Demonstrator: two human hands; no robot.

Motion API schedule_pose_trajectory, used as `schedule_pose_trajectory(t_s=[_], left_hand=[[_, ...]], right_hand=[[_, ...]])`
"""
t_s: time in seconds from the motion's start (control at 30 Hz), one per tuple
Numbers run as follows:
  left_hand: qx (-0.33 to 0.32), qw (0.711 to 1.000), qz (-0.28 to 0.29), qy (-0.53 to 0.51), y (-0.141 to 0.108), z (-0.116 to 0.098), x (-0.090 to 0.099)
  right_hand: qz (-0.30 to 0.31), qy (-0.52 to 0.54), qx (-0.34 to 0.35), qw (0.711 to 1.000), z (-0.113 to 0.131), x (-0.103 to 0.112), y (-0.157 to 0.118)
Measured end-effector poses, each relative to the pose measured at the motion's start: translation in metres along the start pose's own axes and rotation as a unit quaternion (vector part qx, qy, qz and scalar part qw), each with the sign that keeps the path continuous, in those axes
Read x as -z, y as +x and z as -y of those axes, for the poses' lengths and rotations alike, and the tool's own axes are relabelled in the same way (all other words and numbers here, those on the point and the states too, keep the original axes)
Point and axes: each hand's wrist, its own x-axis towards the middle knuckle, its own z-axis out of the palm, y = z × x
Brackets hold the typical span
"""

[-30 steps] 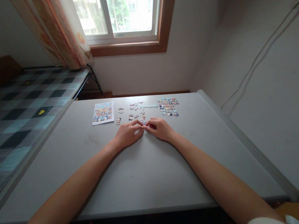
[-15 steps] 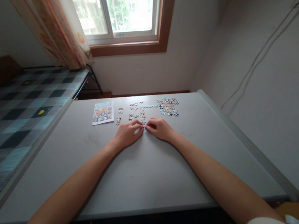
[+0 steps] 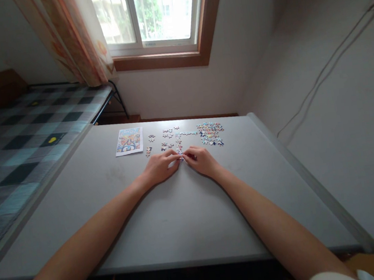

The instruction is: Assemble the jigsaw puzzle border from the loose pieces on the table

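Note:
My left hand and my right hand meet at the lower end of a joined strip of jigsaw pieces on the table. Fingertips of both hands pinch a small jigsaw piece there, mostly covered by the fingers. From the strip's top, a pale blue row of joined pieces runs right, making a corner. Small groups of loose pieces lie left of the strip. To its right is a dense heap of loose jigsaw pieces.
A printed picture sheet lies on the grey table, left of the pieces. Beyond the table's left edge stands a bed with a checked cover. A window and curtain are behind; a cable hangs along the right wall.
Both hands stay at the strip's lower end with only tiny finger shifts. The left fingertips have edged slightly right over the piece. Nothing else on the table has visibly moved.

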Motion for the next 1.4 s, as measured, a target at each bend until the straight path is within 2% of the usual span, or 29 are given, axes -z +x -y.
schedule_pose_trajectory(t_s=[0.2,0.4,0.53,0.87,1.07,1.4], left_hand=[[0.030,0.997,-0.049,-0.045,0.002,0.003,0.000],[0.037,0.997,-0.045,-0.049,0.001,0.005,-0.003],[0.076,0.995,-0.054,-0.023,0.001,0.004,-0.002],[0.212,0.977,0.005,0.035,0.006,-0.005,0.008],[0.210,0.975,0.039,0.058,0.006,-0.005,0.008],[0.197,0.978,0.045,0.043,0.006,-0.002,0.005]], right_hand=[[-0.033,-0.018,-0.028,0.999,-0.002,0.001,0.000],[-0.029,-0.025,-0.035,0.999,-0.003,0.001,0.000],[-0.025,-0.023,-0.034,0.999,-0.002,0.001,0.000],[-0.003,-0.030,-0.036,0.999,-0.001,0.002,0.000],[0.027,-0.054,-0.030,0.998,0.001,0.002,-0.001],[0.047,-0.063,-0.022,0.997,0.001,0.003,-0.001]])
